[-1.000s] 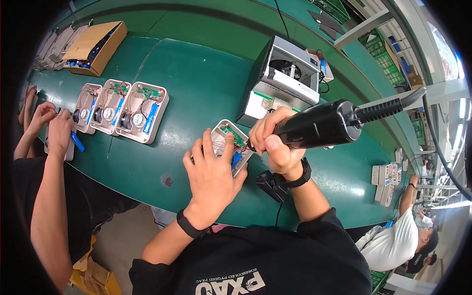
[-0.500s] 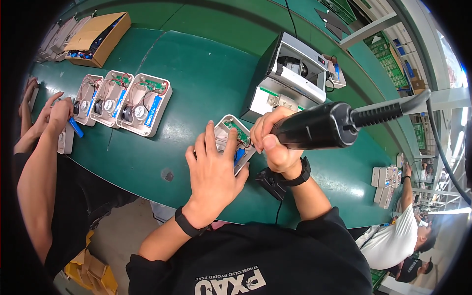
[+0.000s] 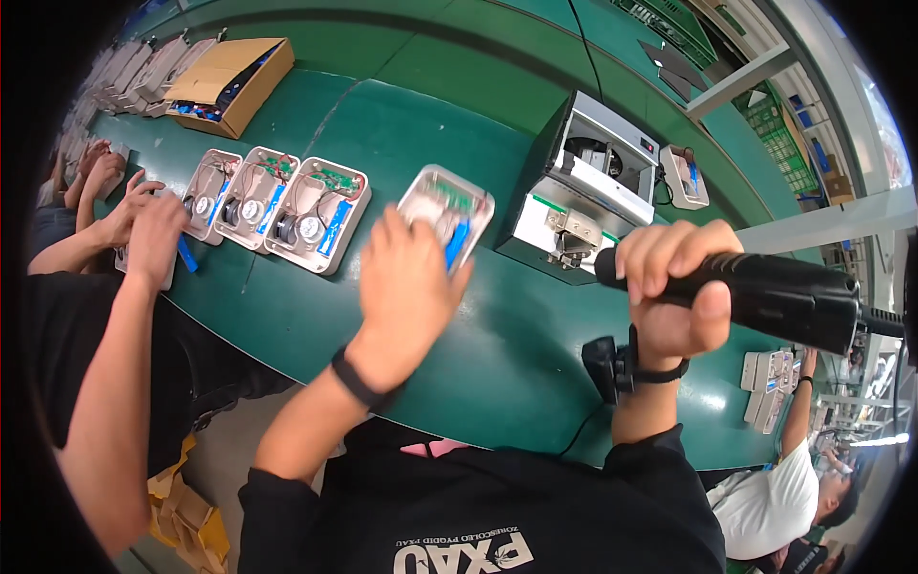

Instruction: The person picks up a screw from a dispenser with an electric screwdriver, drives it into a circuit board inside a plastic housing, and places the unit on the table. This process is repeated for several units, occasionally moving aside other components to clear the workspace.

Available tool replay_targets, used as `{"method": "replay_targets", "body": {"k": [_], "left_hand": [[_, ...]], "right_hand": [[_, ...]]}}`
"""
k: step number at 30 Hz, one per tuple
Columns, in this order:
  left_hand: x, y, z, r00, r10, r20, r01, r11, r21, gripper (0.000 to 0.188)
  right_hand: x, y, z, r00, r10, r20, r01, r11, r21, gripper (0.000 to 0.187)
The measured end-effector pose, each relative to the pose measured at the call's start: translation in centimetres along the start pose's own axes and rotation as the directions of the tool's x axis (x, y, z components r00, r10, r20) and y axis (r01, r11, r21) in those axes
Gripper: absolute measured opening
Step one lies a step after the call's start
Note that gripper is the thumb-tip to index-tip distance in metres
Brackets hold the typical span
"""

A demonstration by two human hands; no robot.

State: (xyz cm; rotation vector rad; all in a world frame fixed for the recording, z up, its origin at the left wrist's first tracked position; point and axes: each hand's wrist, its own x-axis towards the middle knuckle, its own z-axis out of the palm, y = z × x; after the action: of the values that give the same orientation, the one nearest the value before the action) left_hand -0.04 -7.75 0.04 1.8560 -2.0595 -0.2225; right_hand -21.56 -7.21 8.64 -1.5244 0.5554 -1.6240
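My right hand [image 3: 679, 287] is wrapped round a black electric screwdriver [image 3: 775, 292], held in the air right of the bench middle. The tool lies nearly level, with its cord leaving at the right. My left hand [image 3: 406, 287] grips the near end of a pale plastic housing [image 3: 484, 222], fingers at its left and thumb along its right side. A green circuit board [image 3: 459, 202] and a blue battery pack [image 3: 458, 241] sit inside the housing. Motion blurs the housing, and my fingers cover its near left part.
Several similar housings [image 3: 320, 215] stand left of mine, near a co-worker's hands [image 3: 143, 215]. A silver and black screw feeder [image 3: 598, 182] stands to the right, with another housing [image 3: 687, 180] behind it. A cardboard box [image 3: 234, 91] is at the far left; stacked housings [image 3: 765, 387] are far right.
My right hand has lifted the screwdriver off the housing and swung it right. My left hand has shifted the housing away from me and leftward. The whole view has also shifted.
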Motion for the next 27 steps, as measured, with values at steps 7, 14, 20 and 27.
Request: {"method": "replay_targets", "body": {"k": [7, 14, 20, 27], "left_hand": [[7.7, -3.4, 0.0, 0.955, 0.063, -0.291, -0.013, 0.985, 0.173, 0.068], [0.6, -8.4, 0.5, 0.991, 0.004, -0.137, 0.049, 0.922, 0.383, 0.076], [-4.7, -3.6, -0.5, 0.958, 0.276, 0.080, -0.284, 0.952, 0.115, 0.062], [-7.8, -0.2, -0.5, 0.919, 0.365, 0.149, -0.365, 0.931, -0.025, 0.049]], "right_hand": [[0.5, 2.6, -1.2, 0.997, 0.006, -0.071, -0.022, 0.973, -0.229, 0.033], [-0.2, 1.3, -0.7, 0.975, 0.222, -0.029, -0.224, 0.969, -0.104, 0.034], [-0.3, -0.3, 2.4, 0.996, 0.078, 0.048, -0.084, 0.988, 0.127, 0.036], [-2.6, 4.3, 4.2, 0.984, 0.127, 0.126, -0.131, 0.991, 0.022, 0.033]]}}
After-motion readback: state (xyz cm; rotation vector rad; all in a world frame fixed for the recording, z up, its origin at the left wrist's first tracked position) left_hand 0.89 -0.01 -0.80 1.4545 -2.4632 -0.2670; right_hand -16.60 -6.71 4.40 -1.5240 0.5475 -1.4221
